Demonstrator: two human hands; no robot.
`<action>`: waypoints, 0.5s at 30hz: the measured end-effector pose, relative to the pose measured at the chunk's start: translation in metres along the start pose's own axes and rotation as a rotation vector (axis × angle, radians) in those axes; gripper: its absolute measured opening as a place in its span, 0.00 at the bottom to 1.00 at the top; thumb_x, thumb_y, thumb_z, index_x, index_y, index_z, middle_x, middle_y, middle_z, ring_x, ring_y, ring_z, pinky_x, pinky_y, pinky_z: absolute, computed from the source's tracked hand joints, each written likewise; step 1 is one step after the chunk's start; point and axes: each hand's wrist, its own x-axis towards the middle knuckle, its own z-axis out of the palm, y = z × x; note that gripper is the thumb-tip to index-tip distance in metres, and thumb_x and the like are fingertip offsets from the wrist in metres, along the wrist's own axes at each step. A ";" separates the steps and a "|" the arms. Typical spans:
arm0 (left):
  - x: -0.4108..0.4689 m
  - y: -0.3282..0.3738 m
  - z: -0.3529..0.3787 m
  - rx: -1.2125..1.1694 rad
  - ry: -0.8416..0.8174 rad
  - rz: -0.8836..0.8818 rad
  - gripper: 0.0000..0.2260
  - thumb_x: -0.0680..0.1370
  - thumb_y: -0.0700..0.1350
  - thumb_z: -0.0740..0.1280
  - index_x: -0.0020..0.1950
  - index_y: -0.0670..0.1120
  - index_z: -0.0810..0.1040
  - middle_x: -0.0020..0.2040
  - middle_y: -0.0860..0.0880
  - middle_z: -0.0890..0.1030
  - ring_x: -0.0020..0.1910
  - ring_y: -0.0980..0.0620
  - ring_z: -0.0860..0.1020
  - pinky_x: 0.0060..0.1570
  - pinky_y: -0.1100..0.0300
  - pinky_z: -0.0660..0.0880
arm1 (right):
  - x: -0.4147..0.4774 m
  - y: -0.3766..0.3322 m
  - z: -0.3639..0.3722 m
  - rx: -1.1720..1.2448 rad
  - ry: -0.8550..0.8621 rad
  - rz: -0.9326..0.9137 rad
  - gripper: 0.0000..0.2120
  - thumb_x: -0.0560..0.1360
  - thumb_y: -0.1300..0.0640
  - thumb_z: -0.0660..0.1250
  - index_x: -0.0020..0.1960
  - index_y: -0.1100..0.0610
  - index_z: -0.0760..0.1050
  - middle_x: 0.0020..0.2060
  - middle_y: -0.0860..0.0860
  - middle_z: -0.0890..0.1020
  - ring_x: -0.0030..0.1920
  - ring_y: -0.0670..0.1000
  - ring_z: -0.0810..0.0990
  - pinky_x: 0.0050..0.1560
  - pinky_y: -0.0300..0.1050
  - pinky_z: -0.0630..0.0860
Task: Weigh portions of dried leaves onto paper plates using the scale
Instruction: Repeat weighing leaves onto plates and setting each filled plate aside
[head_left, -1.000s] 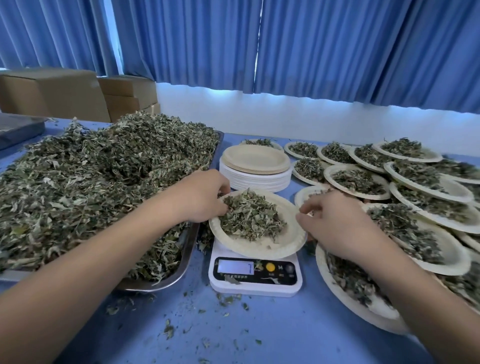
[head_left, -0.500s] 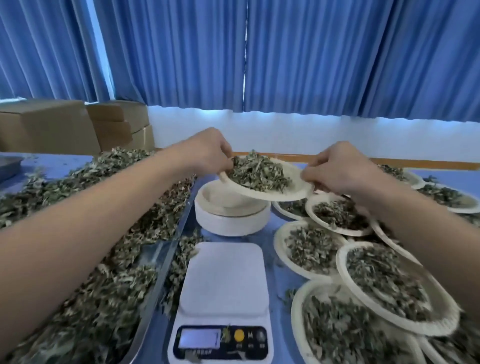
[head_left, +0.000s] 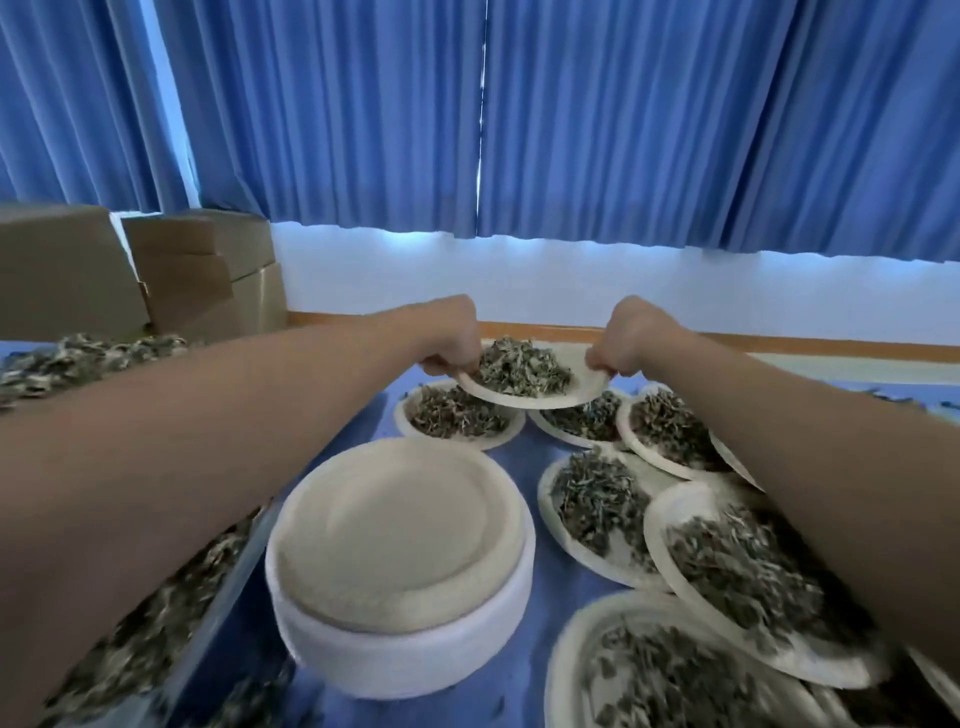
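I hold a paper plate (head_left: 587, 387) heaped with dried leaves (head_left: 522, 366) out over the far end of the table. My left hand (head_left: 449, 335) pinches its left rim and my right hand (head_left: 631, 335) pinches its right rim. It hangs just above other filled plates (head_left: 457, 418). A stack of empty paper plates (head_left: 400, 561) stands near me in the middle. The scale is out of view.
A metal tray (head_left: 218, 597) piled with loose dried leaves (head_left: 78, 358) runs along the left under my left arm. Several filled plates (head_left: 597, 506) cover the right side of the blue table. Cardboard boxes (head_left: 197, 270) and blue curtains stand behind.
Both hands lifted the filled plate off the scale and carried it forward to the far end of the table. My head followed, so the scale dropped out of view.
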 end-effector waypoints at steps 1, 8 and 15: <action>0.008 -0.001 0.006 0.025 -0.009 0.006 0.01 0.76 0.38 0.71 0.46 0.42 0.80 0.36 0.47 0.80 0.29 0.51 0.76 0.23 0.67 0.72 | 0.007 -0.002 0.007 -0.005 0.014 -0.030 0.19 0.71 0.63 0.69 0.28 0.56 0.62 0.20 0.50 0.63 0.23 0.52 0.61 0.25 0.38 0.59; 0.029 -0.013 0.026 -0.013 -0.224 -0.106 0.11 0.79 0.43 0.71 0.57 0.40 0.77 0.44 0.42 0.81 0.36 0.47 0.77 0.34 0.59 0.71 | 0.008 -0.006 0.049 -0.256 0.087 -0.068 0.09 0.76 0.61 0.68 0.42 0.57 0.68 0.37 0.53 0.75 0.40 0.57 0.77 0.38 0.47 0.71; -0.006 -0.063 -0.006 -0.108 -0.090 -0.098 0.14 0.79 0.44 0.70 0.60 0.36 0.80 0.46 0.36 0.86 0.39 0.44 0.78 0.38 0.56 0.72 | -0.031 -0.013 0.023 -0.235 0.165 -0.089 0.10 0.76 0.67 0.61 0.40 0.56 0.65 0.36 0.52 0.72 0.33 0.52 0.69 0.34 0.44 0.65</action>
